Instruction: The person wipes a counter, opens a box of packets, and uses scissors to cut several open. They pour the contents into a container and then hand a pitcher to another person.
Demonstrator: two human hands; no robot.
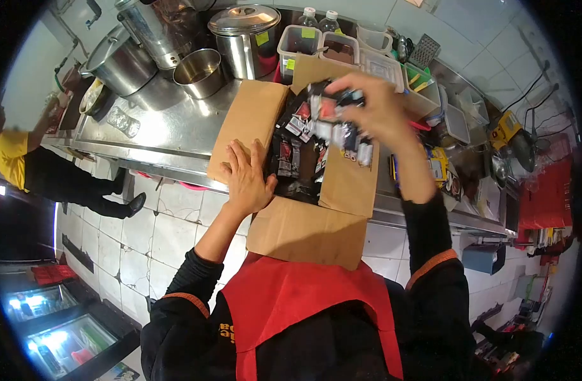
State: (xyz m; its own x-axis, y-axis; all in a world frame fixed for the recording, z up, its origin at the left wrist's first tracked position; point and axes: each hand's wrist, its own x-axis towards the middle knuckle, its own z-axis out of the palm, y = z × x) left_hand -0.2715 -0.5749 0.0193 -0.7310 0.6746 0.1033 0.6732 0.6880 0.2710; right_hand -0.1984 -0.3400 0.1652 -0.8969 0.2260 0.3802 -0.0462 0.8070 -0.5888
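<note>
An open cardboard box (307, 232) stands at the counter's front edge, its flaps folded outward. Small black, white and red sachets (290, 159) lie loosely inside it. My left hand (248, 181) rests with fingers spread on the left flap, beside the opening. Above the box, my right hand (383, 114) grips a bunch of sachets (329, 108), smeared by motion. The hand and bunch hide part of the box's far side.
Behind the box are a lidded steel pot (245, 47), an open steel pot (199, 71) and plastic containers (300, 41). A yellow packet (437, 164) lies to the right. At far left, a person in a yellow shirt (10, 155) stands at the counter (167, 130).
</note>
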